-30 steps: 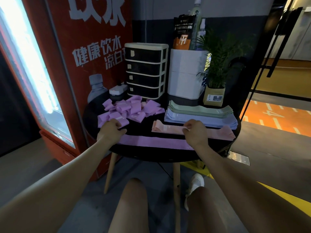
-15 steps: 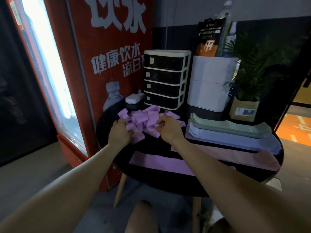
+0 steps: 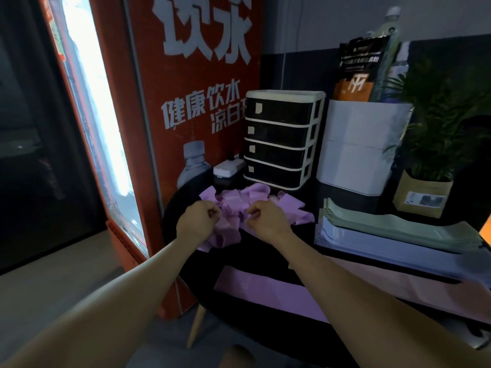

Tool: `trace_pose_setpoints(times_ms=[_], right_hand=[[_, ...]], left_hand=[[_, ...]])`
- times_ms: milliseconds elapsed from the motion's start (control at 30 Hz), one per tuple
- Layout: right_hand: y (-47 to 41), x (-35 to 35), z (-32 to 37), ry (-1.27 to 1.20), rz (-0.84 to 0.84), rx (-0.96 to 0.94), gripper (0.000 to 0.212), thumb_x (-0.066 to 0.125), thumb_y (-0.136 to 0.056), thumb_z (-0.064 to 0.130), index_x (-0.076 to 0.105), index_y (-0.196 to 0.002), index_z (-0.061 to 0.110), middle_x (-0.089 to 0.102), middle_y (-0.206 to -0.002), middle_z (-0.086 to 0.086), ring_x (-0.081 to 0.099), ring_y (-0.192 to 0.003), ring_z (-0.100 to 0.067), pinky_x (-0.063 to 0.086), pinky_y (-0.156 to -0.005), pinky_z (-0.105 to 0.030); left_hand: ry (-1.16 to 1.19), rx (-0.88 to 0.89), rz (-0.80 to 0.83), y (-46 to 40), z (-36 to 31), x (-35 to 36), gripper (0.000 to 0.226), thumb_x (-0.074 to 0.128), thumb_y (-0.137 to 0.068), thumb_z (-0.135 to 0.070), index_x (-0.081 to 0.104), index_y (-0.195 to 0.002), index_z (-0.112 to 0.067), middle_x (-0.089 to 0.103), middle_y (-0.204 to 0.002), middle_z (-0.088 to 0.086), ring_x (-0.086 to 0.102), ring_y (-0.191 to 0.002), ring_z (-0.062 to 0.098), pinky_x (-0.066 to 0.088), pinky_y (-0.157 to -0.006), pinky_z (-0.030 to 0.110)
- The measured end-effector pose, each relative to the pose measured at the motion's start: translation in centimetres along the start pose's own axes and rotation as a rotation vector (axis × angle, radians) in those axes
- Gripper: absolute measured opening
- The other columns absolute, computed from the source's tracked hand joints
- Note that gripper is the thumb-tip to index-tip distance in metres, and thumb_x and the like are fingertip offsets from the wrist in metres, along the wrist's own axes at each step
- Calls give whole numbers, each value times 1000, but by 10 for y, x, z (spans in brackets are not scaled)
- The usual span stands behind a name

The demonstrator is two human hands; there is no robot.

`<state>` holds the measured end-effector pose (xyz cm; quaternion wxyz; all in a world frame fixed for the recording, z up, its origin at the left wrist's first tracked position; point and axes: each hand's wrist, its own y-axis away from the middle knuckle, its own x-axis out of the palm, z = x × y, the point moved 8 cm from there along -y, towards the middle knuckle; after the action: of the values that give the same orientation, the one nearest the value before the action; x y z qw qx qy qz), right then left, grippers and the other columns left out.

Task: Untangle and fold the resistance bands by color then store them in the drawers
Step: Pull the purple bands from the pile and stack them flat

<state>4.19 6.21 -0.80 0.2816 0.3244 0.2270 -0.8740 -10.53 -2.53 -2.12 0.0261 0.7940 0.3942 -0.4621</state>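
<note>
A: What are the fingers doing?

B: Both sets are curled. The left hand (image 3: 198,220) pinches a bit of the tangled purple bands (image 3: 239,208) between thumb and forefinger, and the right hand (image 3: 267,221) pinches another bit of the same heap. The two hands sit near each other, right at the heap's near edge.

A: And where does that heap lie?

B: At the back left of the round black surface (image 3: 265,261), just in front of the drawer unit (image 3: 283,139). All four dark drawers are shut.

A: Any bands already sorted?

B: A flat purple band (image 3: 255,285) lies stretched along the near side, partly under the right forearm. Beside it, farther right, lies a pink band (image 3: 430,290). Behind that sits a pile of pale lilac bands (image 3: 385,251) with green bands (image 3: 398,227) stacked on top.

A: What stands around them?

B: A white container (image 3: 358,152) next to the drawers, with a dark packet (image 3: 357,67) and a bottle (image 3: 388,35) behind it. A potted plant (image 3: 435,144) is at the far right. A small white box (image 3: 228,167) sits left of the drawers, and a red drinks cooler (image 3: 186,102) stands against the surface's left side.
</note>
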Motion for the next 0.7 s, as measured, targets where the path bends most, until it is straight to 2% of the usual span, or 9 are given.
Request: trace_pose_setpoints(times_ms=[67, 200, 300, 400, 467, 567, 700], right_hand=[[-3, -3, 2, -46, 2, 15, 19, 60, -85, 8, 66, -102, 4, 68, -103, -12, 62, -99, -24, 37, -71, -19], [3, -6, 4, -79, 10, 17, 20, 60, -84, 6, 65, -103, 4, 68, -102, -12, 60, -100, -23, 36, -73, -17], [9, -2, 3, -48, 31, 6, 19, 58, -85, 6, 65, -103, 4, 68, -103, -12, 59, -99, -22, 36, -71, -16], [12, 5, 0, -62, 57, 10, 19, 57, -86, 4, 65, -103, 2, 68, -104, -13, 58, -89, -19, 36, -62, -17], [11, 6, 1, -53, 61, 10, 20, 57, -86, 6, 64, -104, 3, 68, -105, -12, 60, -92, -20, 35, -66, -17], [4, 2, 6, -58, 52, 4, 24, 59, -87, 11, 63, -109, 6, 65, -103, -7, 60, -100, -20, 38, -75, -17], [-7, -13, 31, -188, 39, -87, 27, 66, -85, 16, 60, -109, 6, 60, -95, -1, 57, -88, -15, 45, -79, -27]], left_hand=[[13, 11, 42, -1, -1, -2, 9, 62, -83, -12, 69, -87, -9, 66, -91, 8, 62, -91, 31, 49, -77, 38], [-161, -7, 220, 11, 10, 19, 25, 62, -77, -17, 67, -101, -16, 66, -104, 10, 63, -98, 32, 51, -84, 40], [-152, -41, 162, 17, 12, 18, 23, 58, -77, -14, 69, -98, -19, 66, -105, 9, 62, -100, 32, 51, -83, 38], [-62, -57, 92, 18, 10, 12, 16, 60, -80, -13, 71, -90, -19, 69, -98, 6, 64, -94, 27, 49, -77, 33], [3, -38, 50, 14, 7, 4, 9, 64, -80, -15, 71, -86, -18, 69, -97, 4, 63, -91, 25, 48, -75, 31], [97, 71, 22, 5, -8, -12, 10, 70, -78, -16, 71, -88, -15, 67, -98, 4, 61, -90, 22, 45, -76, 28], [207, 236, -6, -1, -44, -46, 17, 69, -77, 0, 70, -91, -9, 65, -92, 1, 58, -79, 8, 41, -71, 17]])
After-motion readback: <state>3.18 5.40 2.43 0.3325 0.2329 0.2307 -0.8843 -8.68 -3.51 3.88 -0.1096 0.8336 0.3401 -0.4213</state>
